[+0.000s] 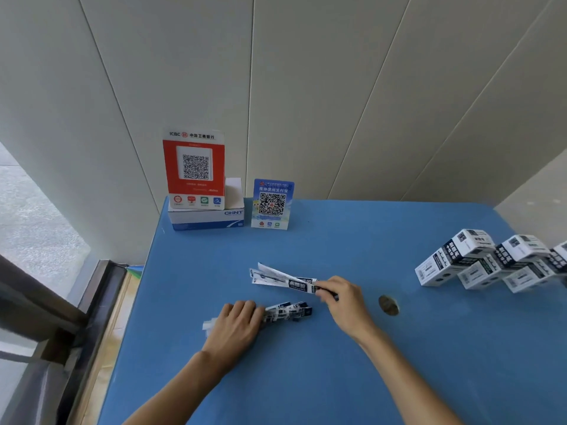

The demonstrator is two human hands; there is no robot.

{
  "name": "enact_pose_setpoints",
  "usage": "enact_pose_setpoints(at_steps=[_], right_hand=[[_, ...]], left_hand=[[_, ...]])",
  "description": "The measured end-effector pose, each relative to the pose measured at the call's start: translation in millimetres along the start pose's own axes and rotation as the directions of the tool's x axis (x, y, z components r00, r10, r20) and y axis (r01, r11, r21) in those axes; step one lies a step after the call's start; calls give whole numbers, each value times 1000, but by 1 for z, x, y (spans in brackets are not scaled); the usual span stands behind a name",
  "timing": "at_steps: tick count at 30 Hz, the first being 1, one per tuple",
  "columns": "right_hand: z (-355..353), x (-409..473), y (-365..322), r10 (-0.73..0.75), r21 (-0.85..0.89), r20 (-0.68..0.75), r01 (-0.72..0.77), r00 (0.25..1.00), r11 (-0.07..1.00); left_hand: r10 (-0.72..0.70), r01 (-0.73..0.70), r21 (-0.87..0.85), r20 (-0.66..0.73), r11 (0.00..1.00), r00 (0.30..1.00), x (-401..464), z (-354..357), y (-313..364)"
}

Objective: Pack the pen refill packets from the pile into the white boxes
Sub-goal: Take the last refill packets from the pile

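Observation:
On the blue table [306, 378], my left hand [236, 326] is closed over a bundle of pen refill packets [288, 311], whose black-and-white ends stick out to the right. My right hand [343, 299] pinches the dark end of a few more packets [282, 279] that fan out to the left just above the table. Several white boxes [478, 262] with black labels lie stacked at the table's right edge, well apart from both hands.
A red QR-code stand [194, 167] rests on a white and blue carton [205, 217] at the back left, with a blue QR-code stand [271, 204] beside it. A round hole [388, 305] is in the table right of my right hand. The table's left edge drops to a window sill.

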State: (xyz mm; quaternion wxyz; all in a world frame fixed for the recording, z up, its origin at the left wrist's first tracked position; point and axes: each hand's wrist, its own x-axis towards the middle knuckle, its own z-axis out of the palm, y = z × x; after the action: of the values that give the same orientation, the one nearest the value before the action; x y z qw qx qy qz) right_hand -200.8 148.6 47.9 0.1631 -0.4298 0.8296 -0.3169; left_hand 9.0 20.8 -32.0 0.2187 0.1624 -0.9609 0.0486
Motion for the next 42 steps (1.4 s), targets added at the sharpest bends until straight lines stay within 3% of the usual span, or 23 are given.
enact_pose_setpoints(at_steps=[5, 7, 10, 18, 27, 33, 38, 42], right_hand=[[-6, -21, 1, 16, -29, -116, -20, 993, 999], [-6, -31, 4, 60, -3, -152, -61, 986, 998], [-5, -47, 9, 169, 88, -163, -156, 972, 984], [-15, -86, 17, 223, 142, -244, -193, 944, 971], [-39, -111, 28, 386, 353, -420, -243, 821, 903], [-60, -127, 50, 379, 380, -521, -190, 765, 905], [-84, -143, 71, 365, 392, -550, -153, 751, 907], [-110, -164, 96, 452, 489, -502, -188, 738, 851]], left_hand=[[39, -39, -8, 152, 999, 988, 10, -16, 2], [-14, 30, -48, 314, 998, 949, 14, -19, 2], [-107, 154, -86, 401, 984, 910, 14, -21, 4], [-84, 102, -28, 381, 994, 921, 12, -26, 15], [-34, 45, -22, 350, 999, 936, 9, -20, 37], [-25, 38, -35, 308, 999, 951, -1, -20, 68], [-84, 98, -16, 393, 995, 916, -1, -28, 112], [-220, 236, 30, 488, 971, 845, 7, -35, 151]])
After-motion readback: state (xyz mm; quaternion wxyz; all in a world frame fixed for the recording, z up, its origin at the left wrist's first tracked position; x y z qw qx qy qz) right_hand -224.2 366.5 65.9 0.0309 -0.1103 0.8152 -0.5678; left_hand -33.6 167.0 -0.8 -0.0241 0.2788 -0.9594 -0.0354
